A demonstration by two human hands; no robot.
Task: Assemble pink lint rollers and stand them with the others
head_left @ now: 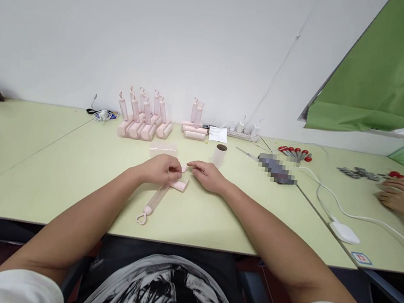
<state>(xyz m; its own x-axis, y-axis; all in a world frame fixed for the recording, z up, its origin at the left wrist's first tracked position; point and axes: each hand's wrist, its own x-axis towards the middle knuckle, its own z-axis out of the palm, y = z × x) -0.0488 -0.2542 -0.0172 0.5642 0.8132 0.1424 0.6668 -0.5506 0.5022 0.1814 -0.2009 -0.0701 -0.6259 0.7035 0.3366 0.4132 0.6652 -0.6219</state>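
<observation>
On the pale green table lies a pink lint-roller-like tool (156,198), its heart-shaped loop towards me and its pink head (179,185) at the far end. My left hand (162,169) is closed just above that head, its fingers curled; what they grip is too small to make out. A small round pink piece (184,168) shows beside its fingertips. My right hand (206,175) is to the right of this piece, fingers apart and stretched towards it, holding nothing. A clear plastic cover (163,149) lies behind my left hand.
Several pink rollers (142,126) stand near the wall, more (195,130) right of them. A white roll (219,156) stands behind my right hand. Rightward are a blurred dark phone (277,169), a white cable, red-ended tools (294,153) and another person's hands (402,197).
</observation>
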